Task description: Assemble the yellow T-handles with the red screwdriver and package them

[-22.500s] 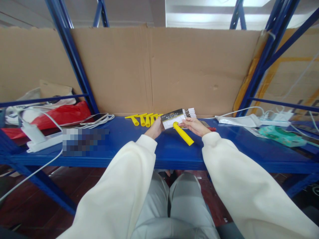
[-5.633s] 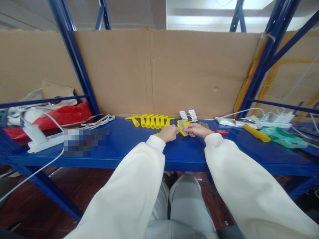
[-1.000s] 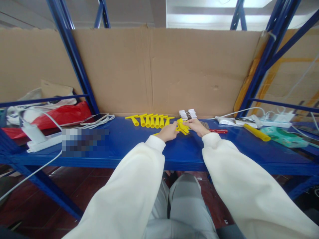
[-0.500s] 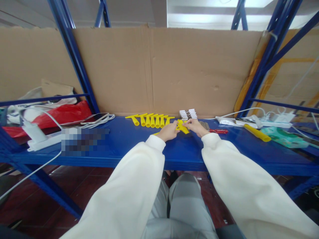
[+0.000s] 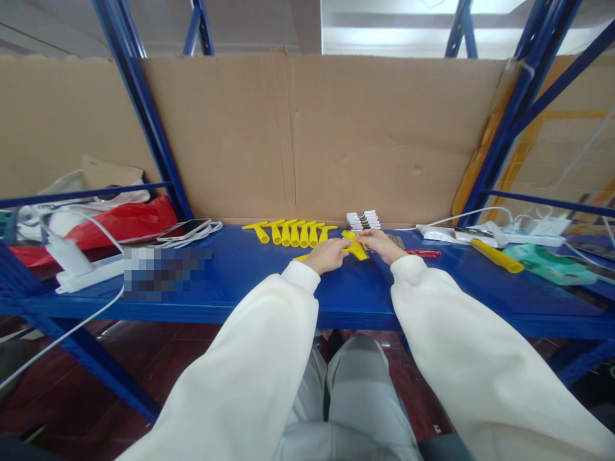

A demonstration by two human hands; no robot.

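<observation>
Both hands meet over the blue shelf, near its middle, around one yellow T-shaped plastic handle (image 5: 356, 248). My left hand (image 5: 327, 255) grips it from the left with closed fingers. On the other side, my right hand (image 5: 381, 243) pinches its upper part; the fingertips are too small to show whether a smaller part is held there. Another yellow piece (image 5: 301, 257) pokes out beside my left hand, mostly hidden. Behind, several yellow T-shaped handles (image 5: 295, 234) lie in a row. White pieces with dark parts (image 5: 363, 220) are stacked just beyond my hands.
Right of my hand lie a greyish stack (image 5: 396, 241) and a red tool (image 5: 423, 253). Farther right are a yellow tube (image 5: 497, 256), a green packet (image 5: 552, 264) and a white power strip (image 5: 533, 240). A phone (image 5: 185, 229) and cables lie left. Cardboard (image 5: 307, 141) walls the back.
The yellow handle has turned slightly and shifted a little to the right between my hands. My fingers have changed position slightly; the other things stay put.
</observation>
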